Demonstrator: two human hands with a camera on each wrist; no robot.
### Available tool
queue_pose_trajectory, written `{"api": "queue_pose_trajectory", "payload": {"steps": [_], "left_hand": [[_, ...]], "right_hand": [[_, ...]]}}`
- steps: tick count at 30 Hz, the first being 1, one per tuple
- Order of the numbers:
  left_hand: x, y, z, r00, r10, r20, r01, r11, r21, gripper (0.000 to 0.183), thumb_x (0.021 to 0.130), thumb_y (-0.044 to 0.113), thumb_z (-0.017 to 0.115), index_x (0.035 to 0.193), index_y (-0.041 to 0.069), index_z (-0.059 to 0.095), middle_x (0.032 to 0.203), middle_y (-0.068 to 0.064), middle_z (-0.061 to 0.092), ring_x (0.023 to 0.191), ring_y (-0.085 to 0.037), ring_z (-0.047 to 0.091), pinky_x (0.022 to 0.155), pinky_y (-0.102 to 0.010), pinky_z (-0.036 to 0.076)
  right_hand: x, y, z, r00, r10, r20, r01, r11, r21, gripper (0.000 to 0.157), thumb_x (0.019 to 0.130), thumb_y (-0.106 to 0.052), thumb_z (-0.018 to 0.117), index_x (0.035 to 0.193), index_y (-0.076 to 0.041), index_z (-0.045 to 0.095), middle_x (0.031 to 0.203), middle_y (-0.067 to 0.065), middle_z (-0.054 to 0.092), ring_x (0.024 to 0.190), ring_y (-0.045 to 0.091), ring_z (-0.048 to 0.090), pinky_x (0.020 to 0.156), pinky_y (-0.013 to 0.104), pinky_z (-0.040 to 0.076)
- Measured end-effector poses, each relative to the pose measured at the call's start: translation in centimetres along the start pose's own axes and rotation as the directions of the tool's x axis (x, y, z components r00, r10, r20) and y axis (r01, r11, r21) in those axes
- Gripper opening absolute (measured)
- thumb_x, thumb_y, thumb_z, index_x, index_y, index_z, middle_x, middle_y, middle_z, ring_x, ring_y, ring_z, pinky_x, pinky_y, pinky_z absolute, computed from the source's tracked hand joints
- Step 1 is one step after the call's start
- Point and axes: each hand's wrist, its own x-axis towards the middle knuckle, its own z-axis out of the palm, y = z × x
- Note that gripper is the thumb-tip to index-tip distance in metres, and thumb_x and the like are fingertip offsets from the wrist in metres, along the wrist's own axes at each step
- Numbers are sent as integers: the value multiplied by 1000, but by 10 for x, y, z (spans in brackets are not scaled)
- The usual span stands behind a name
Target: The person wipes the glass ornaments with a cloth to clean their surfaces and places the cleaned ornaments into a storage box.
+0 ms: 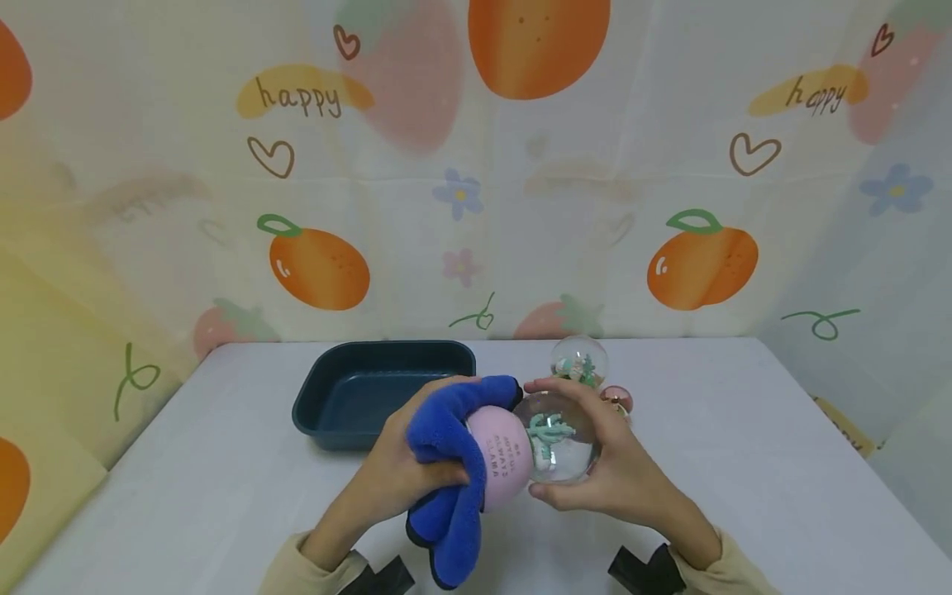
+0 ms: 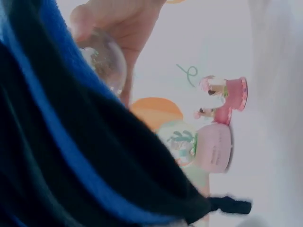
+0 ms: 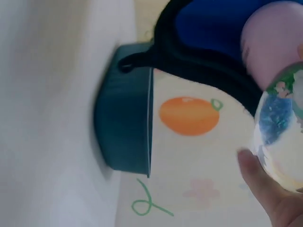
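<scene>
A snow globe with a pink lettered base (image 1: 500, 456) is held sideways over the table between both hands. Inside its clear dome (image 1: 554, 446) stands a green cactus figure. My left hand (image 1: 397, 467) grips the base through a blue cloth (image 1: 457, 537) with black edging, whose folds hang below. The fingers and thumb of my right hand (image 1: 625, 463) curl round the dome from the right. In the left wrist view the cloth (image 2: 71, 123) covers much of the picture, with the dome (image 2: 111, 61) behind it. A black loop on the cloth shows in the right wrist view.
A dark teal basin (image 1: 307, 421) stands behind the left hand. Behind the right hand are another snow globe (image 1: 578, 362) on a pink base (image 2: 215, 149) and two smaller pink ornaments (image 2: 236, 93). A patterned curtain (image 1: 506, 207) hangs behind the white table (image 1: 186, 496).
</scene>
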Motion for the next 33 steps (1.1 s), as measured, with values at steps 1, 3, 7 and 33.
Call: {"api": "queue_pose_trajectory", "payload": {"steps": [1, 3, 7, 33], "left_hand": [[0, 2, 0, 1000, -5, -8, 5, 1000, 25, 72, 81, 36, 81, 143, 20, 48, 139, -5, 59, 119, -20, 59, 99, -39, 50], [-1, 6, 0, 1000, -14, -14, 15, 998, 61, 73, 79, 29, 84, 142, 21, 49, 139, -4, 59, 118, -22, 60, 97, -44, 50], [-1, 10, -2, 999, -40, 10, 39, 997, 70, 76, 77, 28, 86, 142, 23, 48, 141, -4, 58, 119, -25, 59, 95, -50, 49], [-2, -15, -3, 948, -187, 256, 263, 915, -305, 73, 98, 51, 54, 145, 0, 30, 138, -26, 49, 122, -31, 54, 105, -51, 45]], "right_hand": [[0, 0, 0, 1000, 13, 17, -13, 1000, -12, 96, 63, -5, 91, 145, -14, 42, 143, 8, 51, 126, 15, 51, 100, 24, 47], [0, 1, -1, 999, 30, 44, -29, 999, -23, 96, 63, -7, 92, 144, -15, 41, 144, 7, 50, 127, 14, 48, 100, 26, 49], [0, 1, 2, 999, 2, 52, 0, 999, -41, 96, 61, -6, 92, 142, -14, 42, 143, 4, 49, 128, 16, 47, 101, 27, 49], [3, 6, 9, 940, -302, -161, 278, 948, -154, 97, 51, 5, 95, 132, 10, 42, 142, 11, 49, 133, 15, 44, 113, 23, 35]]}}
